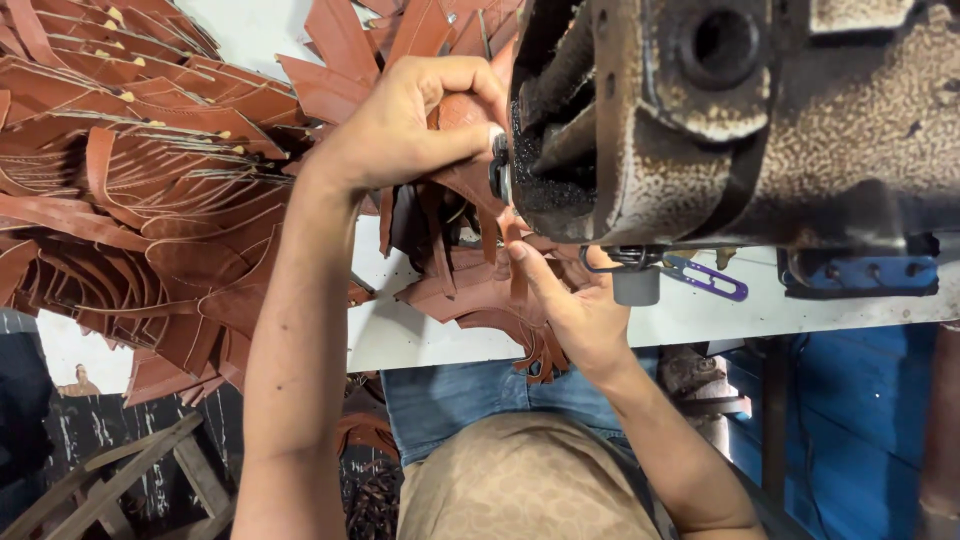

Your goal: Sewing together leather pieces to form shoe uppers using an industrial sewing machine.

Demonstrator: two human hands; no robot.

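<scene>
1. From my remote seat I see the left hand [405, 120] pinching a brown leather piece [462, 150], fingers closed narrow around its edge, right against the worn head of the sewing machine [740, 120]
2. The right hand [570, 305] sits just below the machine head, fingers partly curled, fingertip touching the lower end of the same leather; whether it truly grips I cannot tell
3. I judge the piece light, thin and limp: it will flop if held by one corner, so I would take it at two points near the edges, close to the machine, and keep it taut
4. It looks reddish-brown and smooth, cut in narrow curved strips with stitched borders
5. It lies on the white table [420, 340] edge, between the hands, with a big pile of similar leather cuts [150, 200] spread to the left
</scene>
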